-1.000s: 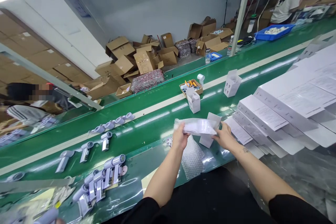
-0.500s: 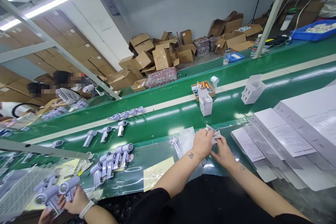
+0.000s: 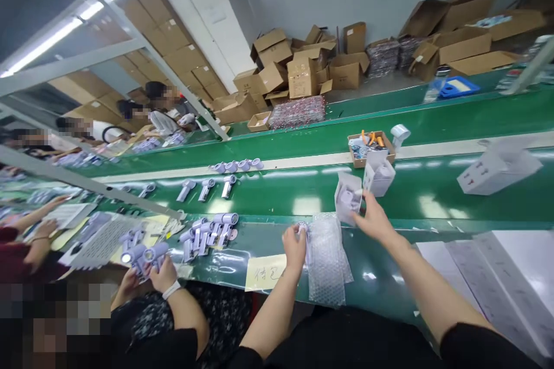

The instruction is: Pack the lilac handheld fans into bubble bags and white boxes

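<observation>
My left hand point(image 3: 295, 247) is closed around a small handheld fan point(image 3: 302, 227), mostly hidden by the fingers. The fan lies at the left edge of flat bubble wrap bags point(image 3: 325, 268) on the bench. Farther right, my right hand point(image 3: 374, 218) grips the side of an open white box point(image 3: 347, 198) between thumb and fingers. Something pale shows inside that box. Just behind it stands another open white box point(image 3: 380, 175). A yellow paper sheet point(image 3: 265, 273) with handwriting lies left of my left forearm.
A green conveyor belt point(image 3: 285, 189) crosses in front. Several fans point(image 3: 206, 230) lie left, beside a co-worker's hands point(image 3: 162, 274) holding fans. Flat white cartons point(image 3: 489, 282) are stacked at right. A small cardboard tray point(image 3: 357, 157) and a blurred white box point(image 3: 497, 170) sit farther back.
My hands, earlier together over a crumpled-looking white item, have parted. The left has moved left onto the fan; the right now holds an open white box farther forward. The view has turned.
</observation>
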A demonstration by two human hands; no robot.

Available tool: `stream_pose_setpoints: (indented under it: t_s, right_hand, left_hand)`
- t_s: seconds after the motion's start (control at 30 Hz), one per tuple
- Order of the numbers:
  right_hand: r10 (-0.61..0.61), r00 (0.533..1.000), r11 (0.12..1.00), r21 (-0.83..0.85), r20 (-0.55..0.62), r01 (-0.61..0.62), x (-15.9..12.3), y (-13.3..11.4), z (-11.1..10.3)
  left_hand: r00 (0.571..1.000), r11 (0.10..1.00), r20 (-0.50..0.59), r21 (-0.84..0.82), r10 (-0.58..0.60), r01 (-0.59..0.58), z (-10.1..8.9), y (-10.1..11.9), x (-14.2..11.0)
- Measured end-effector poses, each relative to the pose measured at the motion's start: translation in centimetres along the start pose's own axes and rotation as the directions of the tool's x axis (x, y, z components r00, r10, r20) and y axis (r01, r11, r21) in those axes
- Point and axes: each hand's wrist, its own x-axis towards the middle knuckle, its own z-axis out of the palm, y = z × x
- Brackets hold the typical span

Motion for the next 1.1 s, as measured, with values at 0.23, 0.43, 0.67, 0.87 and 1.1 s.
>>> stream_pose_setpoints:
  t_s: [0.23,0.43,0.67,0.87,1.1]
  right_hand:
    - [0.055,0.989,0.998,0.032,0.139,-0.06,12.9,1.1,5.7]
    - [0.152,0.984,0.968,0.185,0.09,-0.167,11.4,2.2,7.0]
    - [0.326,0.849,0.781,0.388,0.416,-0.49,-2.5,0.9,9.2]
    - [0.418,0.717,0.356,0.626,0.558,-0.694,-7.6,1.2,7.0]
    - [0.53,0.667,0.282,0.633,0.523,-0.721,-13.0,1.4,1.7]
  left_hand:
    - [0.889,0.894,0.113,-0.006,-0.445,0.448,2.2,-6.9,0.1]
    - [0.898,0.893,0.067,-0.101,-0.435,0.439,1.8,-7.3,0.0]
    - [0.862,0.777,0.481,-0.478,-0.159,0.41,1.3,-2.3,-3.0]
    - [0.681,0.957,0.694,-0.037,0.233,-0.289,-1.6,-7.1,-7.7]
    - [0.434,0.775,0.853,0.056,0.29,-0.629,-2.0,-12.5,-7.8]
